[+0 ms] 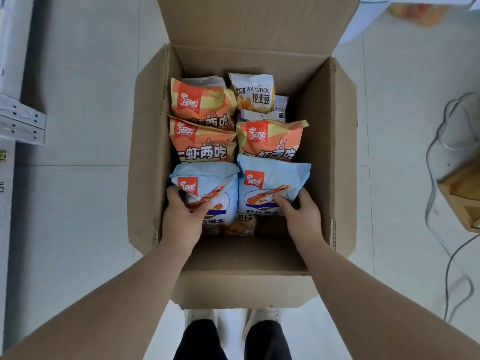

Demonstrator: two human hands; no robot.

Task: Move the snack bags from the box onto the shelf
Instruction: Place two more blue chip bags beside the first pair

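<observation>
An open brown cardboard box (324, 157) sits on a pale tiled floor (85, 203), its flaps folded outward, seen from directly above. Inside, puffy snack bags stand packed in two columns, their printed faces up and their long axes running from the near side of the box to the far side, top seams pointing away from the person.

The left hand (181, 216) grips the left pale-blue shrimp-print snack bag (207, 183) — thumb on its outer edge, fingers curled over the printed front. The right hand (301, 216) holds the right pale-blue shrimp-print snack bag (270, 180) the same way, fingers on the face and thumb around its right edge. The two blue bags lie side by side, touching, nearest the person.

Beyond them sit three orange-and-yellow snack bags (202, 141), each overlapping the next, and at the far wall white potato-snack bags labelled WATUDOU (253, 93). A small orange packet (241, 226) peeks from under the blue bags. White shoes (200, 317) show below the box — grey cables (436, 157) trail on the right.
</observation>
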